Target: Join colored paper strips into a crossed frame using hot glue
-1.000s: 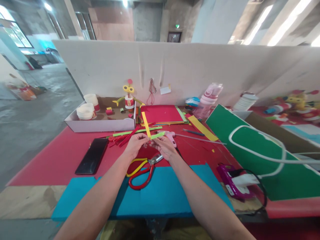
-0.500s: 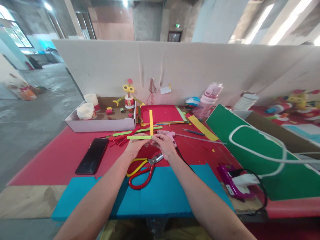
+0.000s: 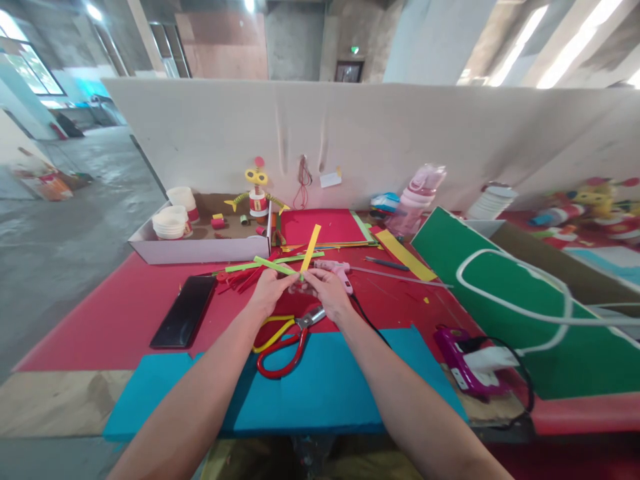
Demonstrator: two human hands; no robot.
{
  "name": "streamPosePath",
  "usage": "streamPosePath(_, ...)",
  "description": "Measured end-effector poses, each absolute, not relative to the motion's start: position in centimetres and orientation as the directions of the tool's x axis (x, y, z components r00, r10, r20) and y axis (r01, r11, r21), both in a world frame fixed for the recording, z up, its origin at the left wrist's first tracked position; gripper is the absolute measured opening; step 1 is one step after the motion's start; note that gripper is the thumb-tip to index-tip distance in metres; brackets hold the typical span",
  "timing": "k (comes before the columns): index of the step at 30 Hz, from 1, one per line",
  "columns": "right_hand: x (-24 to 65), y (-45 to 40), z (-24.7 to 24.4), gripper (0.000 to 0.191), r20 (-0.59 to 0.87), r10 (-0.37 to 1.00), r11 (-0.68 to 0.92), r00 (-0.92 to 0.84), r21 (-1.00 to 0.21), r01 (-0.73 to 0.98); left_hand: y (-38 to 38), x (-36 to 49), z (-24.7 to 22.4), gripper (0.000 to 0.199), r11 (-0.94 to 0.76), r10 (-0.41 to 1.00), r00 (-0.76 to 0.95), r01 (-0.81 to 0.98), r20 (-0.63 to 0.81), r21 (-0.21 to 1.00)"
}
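Two narrow paper strips meet at one end between my fingertips, a yellow paper strip [image 3: 311, 247] pointing up and slightly right, and a green paper strip [image 3: 274, 265] slanting up to the left. My left hand [image 3: 271, 291] is closed with its fingertips at the green strip near the join. My right hand [image 3: 326, 288] pinches the join itself, where both strips overlap; my fingers partly hide it. Just below my hands lie scissors [image 3: 290, 340] with one red and one yellow handle. Behind my right hand rests a pink glue gun [image 3: 336, 268].
A shallow box [image 3: 200, 251] with paper cups and a small cup figure [image 3: 258, 200] stands at back left. A phone [image 3: 184, 312] lies left. Coloured paper sheets [image 3: 325, 228] are stacked behind. At right are a purple power strip [image 3: 463, 367] and a green board [image 3: 500, 300] with a white cable.
The strips have turned in my fingers: the yellow one now leans right, and the green one's free end has risen at the left. My hands have barely shifted.
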State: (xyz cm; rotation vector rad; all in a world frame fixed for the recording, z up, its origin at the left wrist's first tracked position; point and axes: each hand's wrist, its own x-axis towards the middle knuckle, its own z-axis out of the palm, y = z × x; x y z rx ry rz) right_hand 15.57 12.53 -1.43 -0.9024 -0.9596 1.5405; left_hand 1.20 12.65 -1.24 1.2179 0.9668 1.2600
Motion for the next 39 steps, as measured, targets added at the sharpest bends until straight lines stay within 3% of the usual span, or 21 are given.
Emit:
streamPosePath(17, 15.84, 12.69, -1.63, 0.030, -0.052, 0.983, -0.114, -0.179, -0.926, -0.359, 12.51, 1.26, -0.84, 0.022, -0.087, 0.986, 0.130, -0.132, 0.104, 0.987)
streamPosePath(31, 15.61, 12.63, -1.74, 0.027, 0.098, 0.993, 0.080, -0.071, -0.973, -0.217, 12.66, 1.39, -1.14, 0.023, -0.065, 0.990, 0.114, -0.163, 0.084, 0.984)
streamPosePath(39, 15.54, 12.69, -1.95, 0.023, 0.064, 0.996, 0.045, -0.057, -0.956, -0.291, 12.50, 1.44, -1.01, 0.025, -0.062, 0.990, 0.116, -0.151, 0.080, 0.987)
